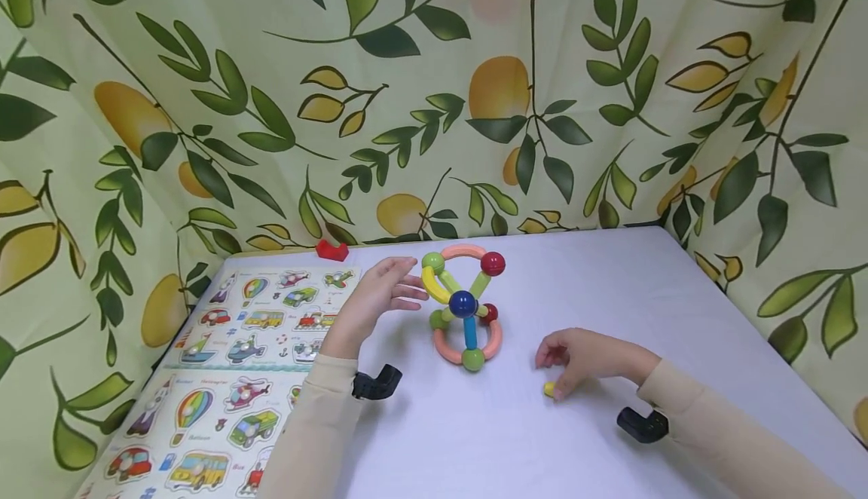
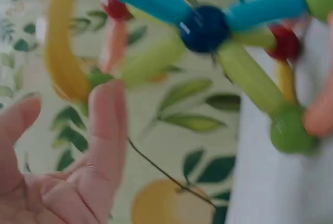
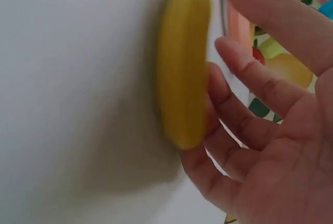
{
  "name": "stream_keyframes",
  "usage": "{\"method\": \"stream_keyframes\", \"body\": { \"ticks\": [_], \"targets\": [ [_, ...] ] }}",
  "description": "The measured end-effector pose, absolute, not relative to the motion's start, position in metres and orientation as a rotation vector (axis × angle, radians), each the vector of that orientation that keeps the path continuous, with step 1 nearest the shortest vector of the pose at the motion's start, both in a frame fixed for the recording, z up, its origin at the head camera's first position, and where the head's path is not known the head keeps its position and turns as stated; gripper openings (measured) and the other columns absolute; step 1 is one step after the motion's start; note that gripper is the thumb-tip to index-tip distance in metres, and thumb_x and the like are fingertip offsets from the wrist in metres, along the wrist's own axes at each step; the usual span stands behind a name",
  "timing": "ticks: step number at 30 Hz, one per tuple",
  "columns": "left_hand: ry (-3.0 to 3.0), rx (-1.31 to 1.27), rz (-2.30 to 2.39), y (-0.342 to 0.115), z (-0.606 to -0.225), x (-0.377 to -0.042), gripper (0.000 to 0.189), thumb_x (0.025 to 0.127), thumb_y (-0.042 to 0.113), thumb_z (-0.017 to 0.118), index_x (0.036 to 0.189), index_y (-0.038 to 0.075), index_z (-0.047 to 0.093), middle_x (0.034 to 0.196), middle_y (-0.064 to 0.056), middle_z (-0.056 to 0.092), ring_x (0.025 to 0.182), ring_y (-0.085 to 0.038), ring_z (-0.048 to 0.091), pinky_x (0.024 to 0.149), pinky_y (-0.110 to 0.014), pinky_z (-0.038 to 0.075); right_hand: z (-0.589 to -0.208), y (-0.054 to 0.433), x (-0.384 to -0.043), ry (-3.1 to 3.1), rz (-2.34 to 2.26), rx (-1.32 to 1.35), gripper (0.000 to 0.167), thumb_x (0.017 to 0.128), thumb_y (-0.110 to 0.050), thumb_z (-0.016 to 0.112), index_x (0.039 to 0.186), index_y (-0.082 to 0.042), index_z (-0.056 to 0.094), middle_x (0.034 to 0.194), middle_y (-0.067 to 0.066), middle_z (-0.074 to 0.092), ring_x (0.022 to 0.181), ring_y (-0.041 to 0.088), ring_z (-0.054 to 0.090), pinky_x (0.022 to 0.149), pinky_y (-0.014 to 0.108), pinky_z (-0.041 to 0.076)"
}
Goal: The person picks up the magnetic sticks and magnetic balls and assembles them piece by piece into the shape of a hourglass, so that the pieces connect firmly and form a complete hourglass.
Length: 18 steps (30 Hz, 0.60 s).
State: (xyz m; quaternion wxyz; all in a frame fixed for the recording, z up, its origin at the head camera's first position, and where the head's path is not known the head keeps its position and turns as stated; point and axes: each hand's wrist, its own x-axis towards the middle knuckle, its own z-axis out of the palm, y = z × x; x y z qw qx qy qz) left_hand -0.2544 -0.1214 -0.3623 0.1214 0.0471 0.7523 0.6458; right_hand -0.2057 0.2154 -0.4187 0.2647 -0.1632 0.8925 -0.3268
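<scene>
A construction of coloured balls and rods (image 1: 470, 326) stands on the table, with a dark blue ball (image 2: 204, 28) joining blue and light green rods. My left hand (image 1: 382, 299) is at its left side, fingers extended. In the left wrist view a fingertip reaches a green ball beside a curved yellow rod (image 2: 65, 47); whether it touches is unclear. My right hand (image 1: 590, 359) is low over the table, right of the construction. Its loosely bent fingers lie alongside a loose yellow curved rod (image 3: 184, 67), without visibly closing round it. In the head view only the rod's end shows.
Picture puzzle boards (image 1: 271, 326) with vehicle pieces lie along the table's left side. A small red piece (image 1: 331, 250) sits at the back edge. A leaf-and-fruit patterned curtain (image 1: 434, 107) surrounds the white table (image 1: 576, 280) at the back and sides.
</scene>
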Motion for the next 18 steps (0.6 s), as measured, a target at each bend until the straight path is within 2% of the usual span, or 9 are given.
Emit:
{"method": "stream_keyframes", "body": {
  "ticks": [3, 6, 10, 13, 16, 18],
  "targets": [
    [2.193, 0.161, 1.858, -0.118, -0.352, -0.247, 0.049, 0.100, 0.034, 0.057, 0.141, 0.009, 0.046, 0.117, -0.018, 0.068, 0.104, -0.032, 0.070, 0.083, -0.033, 0.061, -0.423, 0.223, -0.195, 2.462, -0.849, -0.556, 0.040, 0.067, -0.014, 0.091, 0.095, -0.013, 0.063, 0.090, -0.001, 0.056, 0.086, 0.015, 0.047, 0.071, 0.022, 0.042],
    [2.171, 0.192, 1.893, -0.114, -0.349, -0.244, 0.052, 0.099, 0.026, 0.060, 0.143, 0.006, 0.042, 0.115, -0.018, 0.067, 0.100, -0.031, 0.069, 0.081, -0.032, 0.061, -0.427, 0.223, -0.192, 2.545, -0.823, -0.605, 0.035, 0.069, -0.014, 0.090, 0.089, -0.015, 0.061, 0.083, -0.004, 0.053, 0.079, 0.011, 0.046, 0.067, 0.020, 0.041],
    [2.141, 0.148, 1.950, -0.110, -0.351, -0.243, 0.049, 0.098, 0.020, 0.061, 0.142, 0.006, 0.044, 0.112, -0.016, 0.067, 0.089, -0.018, 0.069, 0.077, -0.030, 0.062, -0.427, 0.216, -0.191, 2.643, -0.858, -0.555, 0.026, 0.073, -0.013, 0.087, 0.085, -0.013, 0.064, 0.078, -0.005, 0.055, 0.075, 0.010, 0.047, 0.064, 0.020, 0.042],
    [2.137, 0.123, 1.960, -0.107, -0.354, -0.243, 0.047, 0.098, 0.019, 0.061, 0.141, 0.007, 0.045, 0.113, -0.016, 0.068, 0.086, -0.014, 0.068, 0.076, -0.029, 0.062, -0.421, 0.208, -0.192, 2.655, -1.014, -0.413, 0.020, 0.079, -0.018, 0.083, 0.092, -0.009, 0.071, 0.084, -0.001, 0.063, 0.080, 0.013, 0.052, 0.069, 0.025, 0.047],
    [2.142, 0.127, 1.961, -0.106, -0.356, -0.244, 0.047, 0.099, 0.019, 0.061, 0.141, 0.006, 0.045, 0.114, -0.018, 0.068, 0.086, -0.014, 0.068, 0.076, -0.028, 0.061, -0.410, 0.198, -0.192, 2.550, -1.311, -0.206, 0.032, 0.087, -0.027, 0.077, 0.109, -0.006, 0.072, 0.098, 0.003, 0.072, 0.090, 0.015, 0.060, 0.082, 0.033, 0.054],
    [2.142, 0.121, 1.967, -0.106, -0.356, -0.244, 0.047, 0.099, 0.019, 0.060, 0.142, 0.006, 0.045, 0.115, -0.017, 0.068, 0.087, -0.014, 0.068, 0.076, -0.027, 0.061, -0.400, 0.189, -0.191, 2.392, -1.584, -0.097, 0.043, 0.092, -0.030, 0.071, 0.122, 0.000, 0.066, 0.108, 0.005, 0.072, 0.097, 0.014, 0.065, 0.092, 0.038, 0.057]
  ]
}}
